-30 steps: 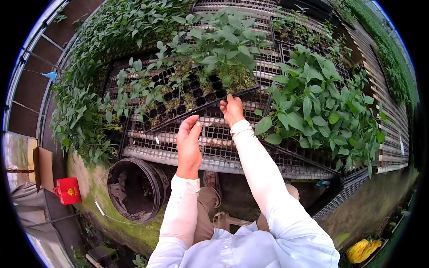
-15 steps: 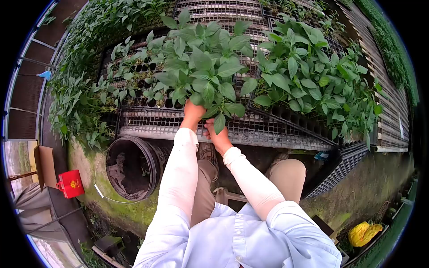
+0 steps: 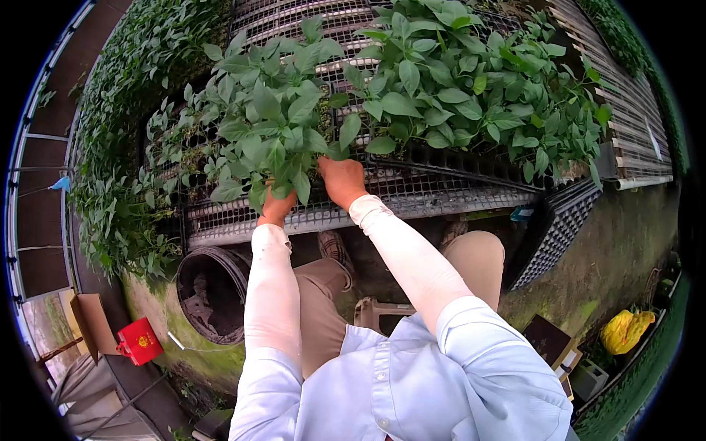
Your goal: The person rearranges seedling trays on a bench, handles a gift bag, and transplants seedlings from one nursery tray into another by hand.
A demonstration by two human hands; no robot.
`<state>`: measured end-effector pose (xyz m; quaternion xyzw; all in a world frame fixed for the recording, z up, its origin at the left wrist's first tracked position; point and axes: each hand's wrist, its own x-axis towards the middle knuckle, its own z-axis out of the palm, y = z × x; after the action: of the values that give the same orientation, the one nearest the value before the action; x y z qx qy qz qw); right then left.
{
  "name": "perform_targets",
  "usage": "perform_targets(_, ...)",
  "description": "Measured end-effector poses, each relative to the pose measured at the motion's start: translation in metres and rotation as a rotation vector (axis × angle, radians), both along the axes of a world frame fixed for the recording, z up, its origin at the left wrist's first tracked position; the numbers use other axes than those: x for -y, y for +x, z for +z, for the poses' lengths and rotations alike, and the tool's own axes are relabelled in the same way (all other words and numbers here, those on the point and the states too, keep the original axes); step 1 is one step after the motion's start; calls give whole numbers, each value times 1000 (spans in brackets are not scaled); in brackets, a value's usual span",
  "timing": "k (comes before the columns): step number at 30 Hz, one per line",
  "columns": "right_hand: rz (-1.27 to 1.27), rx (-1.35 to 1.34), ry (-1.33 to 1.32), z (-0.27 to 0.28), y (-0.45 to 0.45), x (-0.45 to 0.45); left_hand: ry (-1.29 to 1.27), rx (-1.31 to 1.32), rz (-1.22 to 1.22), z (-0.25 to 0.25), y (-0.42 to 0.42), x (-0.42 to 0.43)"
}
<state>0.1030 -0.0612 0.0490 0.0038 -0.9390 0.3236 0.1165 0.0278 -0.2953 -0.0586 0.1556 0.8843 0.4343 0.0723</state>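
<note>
My left hand (image 3: pixel 278 208) is closed beneath a thick bunch of broad-leaved green seedlings (image 3: pixel 273 117); the leaves hide its fingertips and the stems. To its right, my right hand (image 3: pixel 342 180) has its fingers curled together against the bunch's right edge, and what they pinch is hidden. Under both hands lies a black mesh-like seedling tray (image 3: pixel 412 192) on a slatted bench. Another tray of dense seedlings (image 3: pixel 456 95) stands just beyond my right hand. Sparser seedlings (image 3: pixel 176 136) grow in cells to the left.
A black bucket (image 3: pixel 213 294) stands on the mossy floor at left, near a red box (image 3: pixel 140 341). Stacked black cell trays (image 3: pixel 555 234) lean at the bench's right end. A yellow bag (image 3: pixel 626 331) lies at far right. My knees are close below the bench.
The view has swung right. The bunch and my left hand have come nearer my body. My right hand has moved from below the bunch up to its right side.
</note>
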Motion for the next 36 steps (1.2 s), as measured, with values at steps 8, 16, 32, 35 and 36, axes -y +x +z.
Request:
perform_targets(8,-217,-232,-103,14,80,-61,-323,-229,-30,117,33,-66)
perform_targets(16,-478,-77,-155,41,86,-164,-31,-84,30,163,54,-83)
perform_targets(32,-399,-78,123,-21,53,-168,-157,184,-216,189,73,-142)
perform_targets(35,-378,347,181,-9,50,-176,-122,238,-292,190,83,-162)
perform_targets(36,-384,348,183,-1,53,-176,-120,238,-297,189,85,-168)
